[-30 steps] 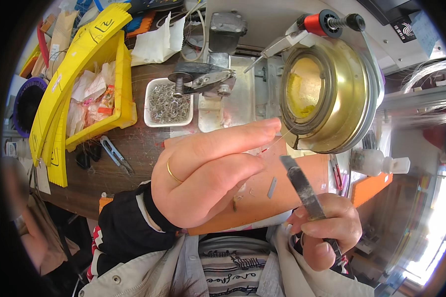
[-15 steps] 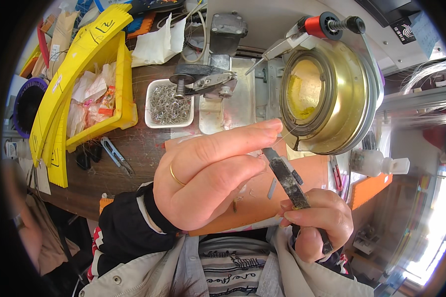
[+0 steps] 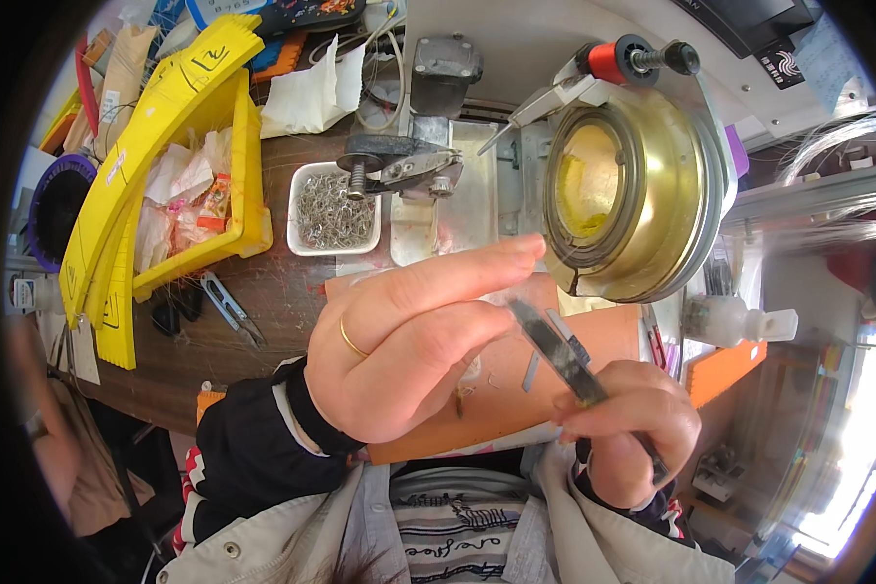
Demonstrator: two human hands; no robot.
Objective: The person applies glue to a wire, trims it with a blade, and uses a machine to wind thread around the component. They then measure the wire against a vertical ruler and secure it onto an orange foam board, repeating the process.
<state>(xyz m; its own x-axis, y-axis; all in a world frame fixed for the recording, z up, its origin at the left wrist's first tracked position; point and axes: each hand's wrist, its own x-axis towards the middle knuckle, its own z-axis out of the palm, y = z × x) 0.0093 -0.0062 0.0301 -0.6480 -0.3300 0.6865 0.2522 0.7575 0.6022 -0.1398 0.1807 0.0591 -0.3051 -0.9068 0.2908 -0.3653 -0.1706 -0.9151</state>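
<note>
My right hand (image 3: pixel 638 428), at the lower right, grips a dark, narrow flat metal tool (image 3: pixel 558 352) that has a small side piece near its upper part. The tool slants up and left, and its tip comes close to the fingertips of my left hand (image 3: pixel 399 341). That hand wears a ring and is closed, its index finger stretched over the curled thumb side; whatever it pinches is hidden or too fine to see. Both hands are above an orange mat (image 3: pixel 496 409). Beyond them is a white dish (image 3: pixel 295 219) of small metal hooks (image 3: pixel 336 209).
A large brass-coloured drum (image 3: pixel 652 204) stands beyond my hands, below a red thread spool (image 3: pixel 613 60). A small clamp mechanism (image 3: pixel 409 165) adjoins the dish. Leftward are a yellow bin (image 3: pixel 253 209), a blue-grey cutter (image 3: pixel 229 307) and yellow strips (image 3: pixel 117 234). A clear bottle (image 3: pixel 725 319) stands right.
The tool has turned slightly in my right hand, and its face now looks brighter and blurred. My left hand has barely moved. The whole view has shifted a little.
</note>
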